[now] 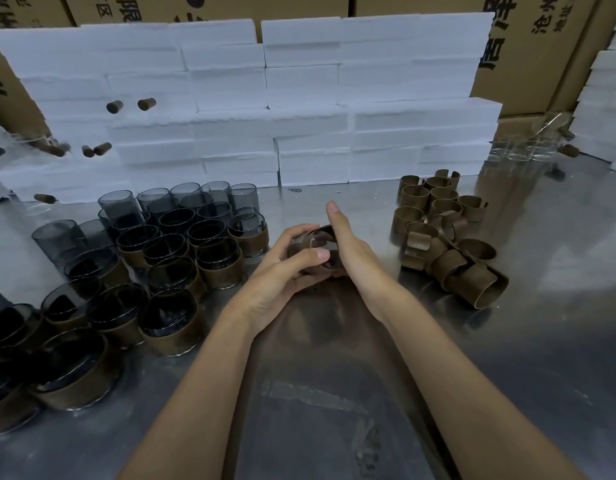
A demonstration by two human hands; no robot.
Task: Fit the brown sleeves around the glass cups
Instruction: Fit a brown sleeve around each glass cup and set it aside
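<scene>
**Hidden and cut off**

The glass cup (320,249) is mostly covered by both hands, its base unseen; the sleeved cups (12,386) at the table's left edge run out of frame; the clear glasses (522,148) at the far right corner blur together, uncountable.

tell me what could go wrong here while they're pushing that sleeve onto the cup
1. The glass cup is held in the air between the left hand and right hand; a slip could drop it on the metal table.
2. The brown sleeve looks partly on and may go on crooked.
3. The finished cups stand tightly packed by the left forearm; a nudge could knock them together.
</scene>
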